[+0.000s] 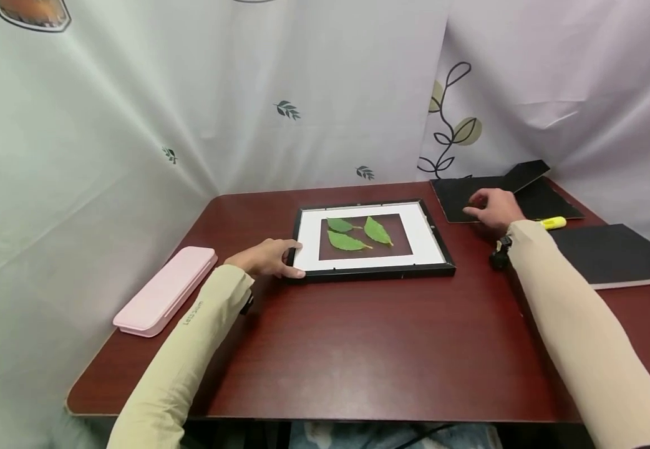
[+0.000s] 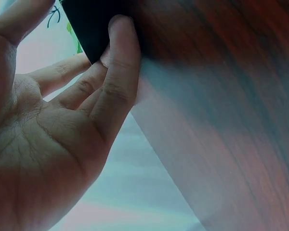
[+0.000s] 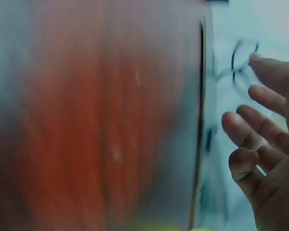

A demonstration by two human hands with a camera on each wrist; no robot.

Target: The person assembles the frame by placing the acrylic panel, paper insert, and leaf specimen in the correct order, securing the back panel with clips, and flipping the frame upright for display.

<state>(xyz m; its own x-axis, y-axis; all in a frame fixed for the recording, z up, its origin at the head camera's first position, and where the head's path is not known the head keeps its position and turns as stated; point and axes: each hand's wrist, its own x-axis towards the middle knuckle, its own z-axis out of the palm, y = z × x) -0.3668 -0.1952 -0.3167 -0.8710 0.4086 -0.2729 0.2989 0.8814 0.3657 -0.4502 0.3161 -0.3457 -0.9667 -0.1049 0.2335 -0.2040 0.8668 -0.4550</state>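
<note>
A black picture frame (image 1: pixel 381 273) lies flat on the table, with a white mat (image 1: pixel 422 234) inside it. Several green leaves (image 1: pixel 347 241) show within the mat's dark brown window. My left hand (image 1: pixel 269 257) grips the frame's near left corner, thumb on top; in the left wrist view its fingers (image 2: pixel 123 53) meet the black frame edge (image 2: pixel 86 29). Over the near edge of a black backing board (image 1: pixel 456 198) with a raised flap (image 1: pixel 527 174), my right hand (image 1: pixel 496 209) hovers. Its loosely bent fingers (image 3: pixel 250 125) hold nothing in the right wrist view.
A pink case (image 1: pixel 168 290) lies at the table's left edge. Just beyond the right wrist is a yellow object (image 1: pixel 553 222), partly hidden by the sleeve. Another black board (image 1: pixel 619 252) lies at the right. A pale patterned curtain (image 1: pixel 325 112) hangs behind the table.
</note>
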